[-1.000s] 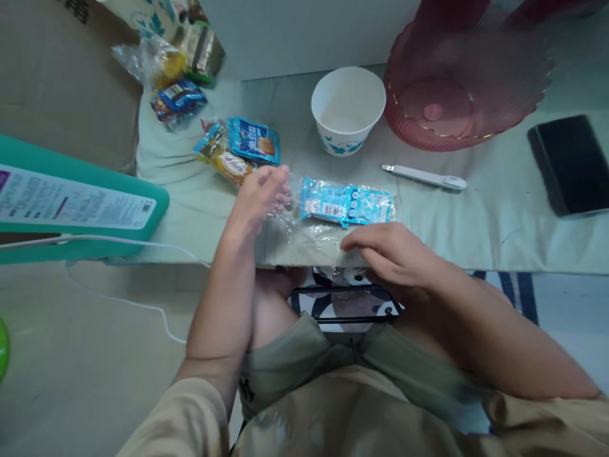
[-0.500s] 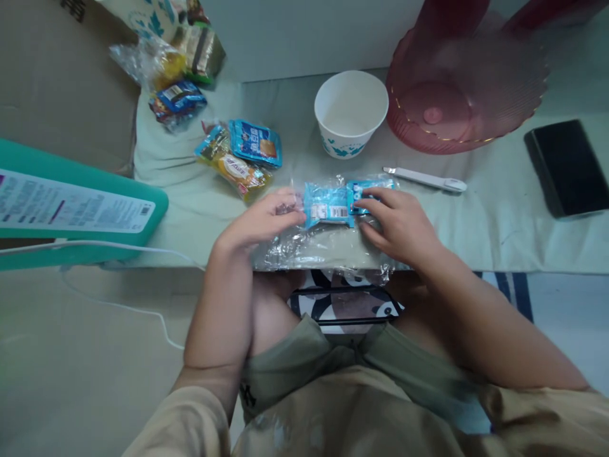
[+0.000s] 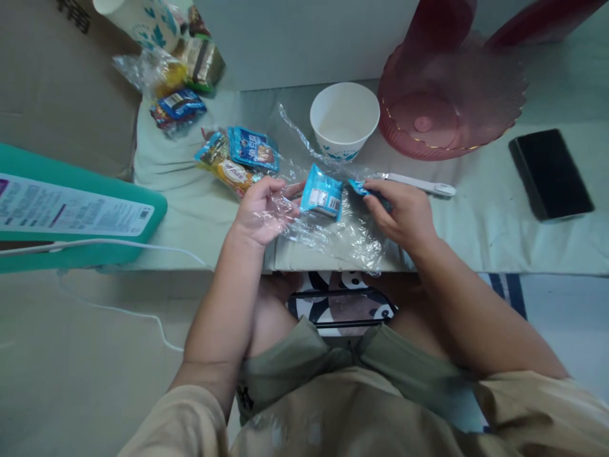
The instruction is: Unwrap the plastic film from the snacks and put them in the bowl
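Observation:
My left hand (image 3: 264, 212) is turned palm inward, with a crinkled clear plastic wrapper (image 3: 333, 238) held across its palm and fingers. At its fingertips a blue snack packet (image 3: 322, 195) with a white label and barcode stands tilted against the film. My right hand (image 3: 403, 209) pinches a smaller blue packet (image 3: 359, 188) between thumb and fingers; most of that packet is hidden by the hand. Just behind the right hand lies a white-handled utility knife (image 3: 421, 184). A white paper cup (image 3: 345, 120) with blue-green leaves stands upright beyond the wrapper.
Left of the cup lie a blue packet (image 3: 254, 149) and a yellow packet (image 3: 228, 168). More snacks (image 3: 181, 105) lie by a tilted paper cup (image 3: 143, 22). A red translucent bowl (image 3: 447, 127), a black phone-like device (image 3: 552, 174), a green container (image 3: 80, 203) and a white cable (image 3: 118, 244) surround the workspace.
The two blue packets, side by side before, are now apart. My right hand has drawn the smaller one away; my left hand has turned and raised the clear film, tilting the larger packet.

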Demonstrator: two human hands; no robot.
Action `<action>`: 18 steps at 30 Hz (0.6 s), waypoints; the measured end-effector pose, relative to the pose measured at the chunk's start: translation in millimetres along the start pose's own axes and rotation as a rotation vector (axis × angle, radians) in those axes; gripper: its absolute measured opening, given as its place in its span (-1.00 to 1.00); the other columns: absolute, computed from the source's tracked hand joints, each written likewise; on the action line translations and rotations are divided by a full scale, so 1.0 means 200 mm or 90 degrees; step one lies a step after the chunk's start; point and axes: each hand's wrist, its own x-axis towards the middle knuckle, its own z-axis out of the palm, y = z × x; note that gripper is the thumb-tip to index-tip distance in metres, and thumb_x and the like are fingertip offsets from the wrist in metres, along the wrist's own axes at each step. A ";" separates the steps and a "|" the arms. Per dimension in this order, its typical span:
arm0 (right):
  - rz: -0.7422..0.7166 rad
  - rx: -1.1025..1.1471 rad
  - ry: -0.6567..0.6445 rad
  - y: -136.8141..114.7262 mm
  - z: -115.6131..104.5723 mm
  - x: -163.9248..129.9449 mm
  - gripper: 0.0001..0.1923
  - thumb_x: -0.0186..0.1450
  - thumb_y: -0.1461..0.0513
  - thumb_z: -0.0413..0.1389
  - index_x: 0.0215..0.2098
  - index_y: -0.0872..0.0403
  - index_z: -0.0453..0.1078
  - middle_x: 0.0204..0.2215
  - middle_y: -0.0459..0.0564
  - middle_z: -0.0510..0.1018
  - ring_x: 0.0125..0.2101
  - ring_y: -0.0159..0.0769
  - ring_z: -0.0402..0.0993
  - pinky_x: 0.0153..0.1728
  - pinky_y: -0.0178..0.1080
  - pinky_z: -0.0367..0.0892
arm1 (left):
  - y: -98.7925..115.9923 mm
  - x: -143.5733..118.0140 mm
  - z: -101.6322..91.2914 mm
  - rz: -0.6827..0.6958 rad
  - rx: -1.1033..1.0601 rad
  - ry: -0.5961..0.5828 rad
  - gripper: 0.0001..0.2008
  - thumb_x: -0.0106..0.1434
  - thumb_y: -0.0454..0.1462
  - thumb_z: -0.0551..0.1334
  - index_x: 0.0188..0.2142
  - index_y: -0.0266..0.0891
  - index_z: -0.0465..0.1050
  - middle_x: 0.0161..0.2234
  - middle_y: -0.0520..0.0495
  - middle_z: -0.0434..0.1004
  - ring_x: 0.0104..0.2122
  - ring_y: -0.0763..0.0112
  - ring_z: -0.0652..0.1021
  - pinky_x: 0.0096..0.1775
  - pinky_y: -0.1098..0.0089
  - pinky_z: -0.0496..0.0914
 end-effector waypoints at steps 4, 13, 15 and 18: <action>0.114 -0.017 0.123 -0.07 -0.05 -0.04 -0.44 0.50 0.00 -0.18 0.05 0.08 0.58 -0.16 0.21 0.69 -0.12 0.03 0.64 -0.06 0.00 0.41 | 0.00 -0.01 0.03 -0.015 0.025 -0.010 -0.79 0.13 -0.14 0.24 -0.52 -0.19 0.37 -0.35 -0.19 0.54 -0.48 0.25 0.57 -0.54 0.26 0.45; 0.029 0.000 0.024 -0.14 0.02 -0.02 -0.46 0.51 0.03 -0.16 0.21 0.04 0.50 0.08 0.18 0.65 0.05 -0.01 0.61 0.07 -0.03 0.46 | -0.01 -0.04 0.08 -0.132 0.015 -0.138 -0.73 0.13 -0.04 0.30 -0.46 -0.19 0.50 -0.36 -0.25 0.62 -0.38 0.16 0.64 -0.62 0.40 0.35; -0.021 0.019 -0.003 -0.14 0.07 -0.02 -0.44 0.48 0.06 -0.12 0.31 0.11 0.39 0.23 0.21 0.53 0.20 0.01 0.51 0.19 0.01 0.41 | -0.02 -0.04 0.08 -0.126 0.016 -0.160 -0.70 0.14 -0.01 0.29 -0.44 -0.20 0.51 -0.31 -0.29 0.65 -0.29 0.07 0.68 -0.62 0.40 0.35; -0.090 0.069 -0.025 -0.12 0.11 -0.03 -0.28 0.37 0.04 0.04 0.40 0.22 0.20 0.37 0.28 0.34 0.35 0.05 0.31 0.33 0.07 0.28 | -0.02 -0.04 0.08 -0.011 0.047 -0.133 -0.73 0.15 -0.06 0.31 -0.48 -0.21 0.48 -0.29 -0.32 0.67 -0.26 0.01 0.69 -0.65 0.40 0.33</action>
